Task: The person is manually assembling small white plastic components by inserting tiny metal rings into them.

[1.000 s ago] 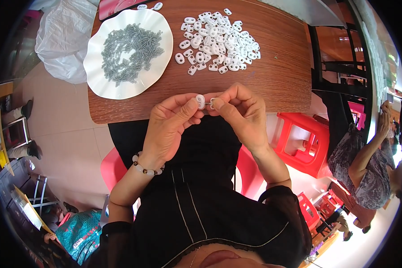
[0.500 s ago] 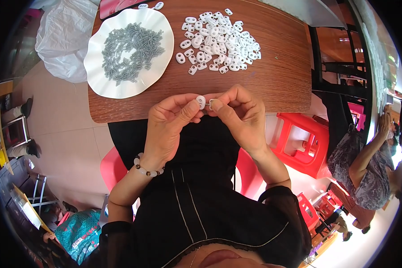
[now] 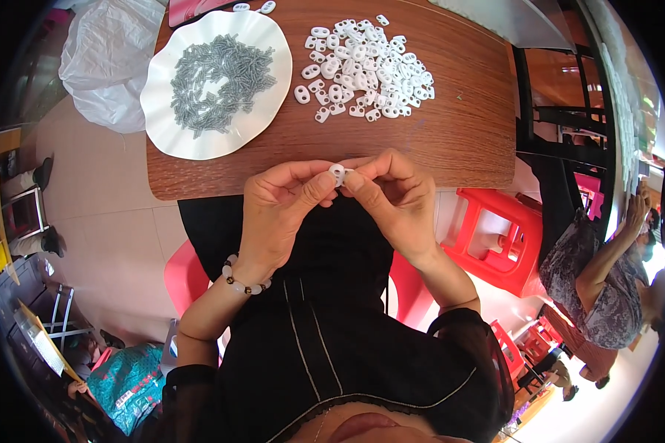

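Over the table's near edge my left hand (image 3: 275, 207) pinches a white oval two-holed cord lock shell (image 3: 338, 170) between thumb and fingers. My right hand (image 3: 399, 203) is closed on a smaller white cord lock plunger, mostly hidden under its thumb and pressed against the shell. No spring shows between the two pieces. Beyond my hands lies a heap of white cord lock parts (image 3: 377, 70), some oval with two holes, others smaller. To its left, a wavy-rimmed white plate (image 3: 157, 111) holds a mass of small grey metal springs (image 3: 255, 70).
The brown wooden table (image 3: 465, 133) ends just above my lap. A white plastic bag (image 3: 107, 66) lies beyond its left side. A red plastic stool (image 3: 469, 229) stands at the right. Other people sit farther off on the right, one in a patterned grey top (image 3: 595, 295).
My hands have come closer together. The small gap with a spring between the two white pieces has closed, and the plunger now meets the shell.
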`<state>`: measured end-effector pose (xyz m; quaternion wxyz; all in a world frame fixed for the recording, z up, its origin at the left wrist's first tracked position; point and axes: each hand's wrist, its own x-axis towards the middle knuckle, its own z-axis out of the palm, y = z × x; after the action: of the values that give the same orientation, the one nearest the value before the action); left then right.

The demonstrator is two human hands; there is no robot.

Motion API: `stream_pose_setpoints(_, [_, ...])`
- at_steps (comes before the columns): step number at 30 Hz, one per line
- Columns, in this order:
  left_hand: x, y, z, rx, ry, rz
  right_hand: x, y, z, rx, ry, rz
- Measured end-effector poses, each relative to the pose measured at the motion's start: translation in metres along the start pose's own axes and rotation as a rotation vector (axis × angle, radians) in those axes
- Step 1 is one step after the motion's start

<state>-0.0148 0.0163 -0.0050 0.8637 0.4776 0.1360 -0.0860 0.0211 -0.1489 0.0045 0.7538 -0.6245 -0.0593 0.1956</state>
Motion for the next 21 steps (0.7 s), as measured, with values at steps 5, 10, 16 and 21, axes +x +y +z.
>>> stream_pose_setpoints(5, [0.001, 0.006, -0.005, -0.022, -0.067, -0.064, 0.003, -0.005, -0.006, 0.147, -0.125, 0.063])
stream_pose_setpoints(10, [0.003, 0.016, -0.007, -0.025, -0.141, -0.141, 0.006, -0.008, -0.008, 0.103, -0.191, 0.012])
stream_pose_setpoints(16, [0.002, 0.02, -0.008, -0.057, -0.182, -0.178, 0.012, -0.004, -0.016, -0.117, -0.407, -0.187])
stream_pose_setpoints(21, [0.001, 0.018, -0.007, -0.066, -0.17, -0.181, 0.011, 0.001, -0.015, -0.127, -0.352, -0.21])
